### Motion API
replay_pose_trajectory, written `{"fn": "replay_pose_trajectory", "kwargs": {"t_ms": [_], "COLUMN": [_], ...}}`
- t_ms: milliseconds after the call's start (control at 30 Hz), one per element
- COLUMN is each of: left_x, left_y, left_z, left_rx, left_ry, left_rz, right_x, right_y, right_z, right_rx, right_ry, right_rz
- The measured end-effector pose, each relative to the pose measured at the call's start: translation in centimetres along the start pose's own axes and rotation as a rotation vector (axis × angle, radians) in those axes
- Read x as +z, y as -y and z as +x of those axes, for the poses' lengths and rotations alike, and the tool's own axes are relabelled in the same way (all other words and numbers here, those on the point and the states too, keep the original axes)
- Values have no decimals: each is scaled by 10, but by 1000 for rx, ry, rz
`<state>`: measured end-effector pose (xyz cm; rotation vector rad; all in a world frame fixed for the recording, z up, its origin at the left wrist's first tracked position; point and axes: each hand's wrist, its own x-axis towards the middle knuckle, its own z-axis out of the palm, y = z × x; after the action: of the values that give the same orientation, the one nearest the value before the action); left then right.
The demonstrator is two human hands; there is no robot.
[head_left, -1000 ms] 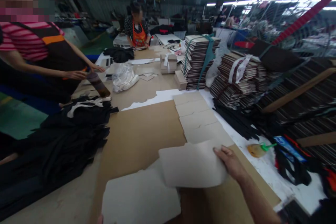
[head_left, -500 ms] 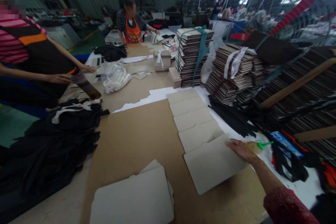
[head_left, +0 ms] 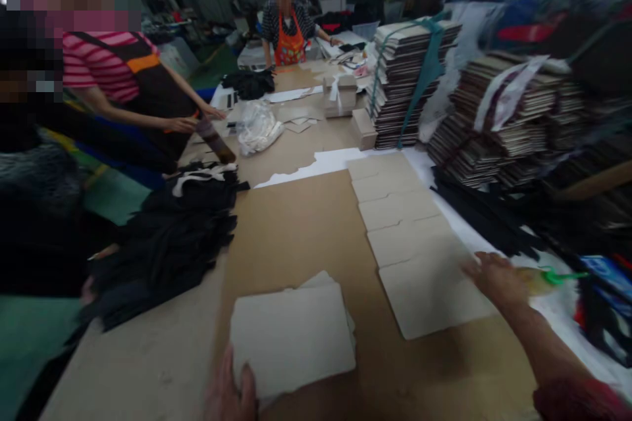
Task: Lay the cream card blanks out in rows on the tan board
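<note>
Both thumb and fingers of the left hand (head_left: 232, 385) are spread apart at the near-left corner of the stacked boards (head_left: 293, 335), while the right hand (head_left: 500, 279), too blurred to tell its grip, reaches forward beside the overlapping boards (head_left: 427, 296)

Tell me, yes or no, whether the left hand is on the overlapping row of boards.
No, the left hand is at the near-left corner of the separate stack, while the overlapping row lies nearer the right hand.

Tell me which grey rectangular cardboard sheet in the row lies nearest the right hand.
The grey rectangular cardboard sheet at the near end, its closest edge bordering flat brown board; the other sheets lie farther from the right hand.
</note>
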<state>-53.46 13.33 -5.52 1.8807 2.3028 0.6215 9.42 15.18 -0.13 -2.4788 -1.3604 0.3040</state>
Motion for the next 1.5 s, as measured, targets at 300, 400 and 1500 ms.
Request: {"fn": "replay_pose_trajectory", "kwargs": {"t_ms": [300, 400, 1500], "left_x": [-1, -2, -5], "left_y": [-4, -2, -7], "left_z": [-12, -12, -13], "left_rx": [73, 91, 95], "left_ry": [-85, -98, -109], "left_rz": [9, -14, -12], "right_x": [92, 113, 123], "right_y": [207, 244, 265], "right_z": [-129, -141, -166], "right_rx": [-324, -319, -438], "right_ry": [338, 294, 56], "right_rz": [495, 464, 8]}}
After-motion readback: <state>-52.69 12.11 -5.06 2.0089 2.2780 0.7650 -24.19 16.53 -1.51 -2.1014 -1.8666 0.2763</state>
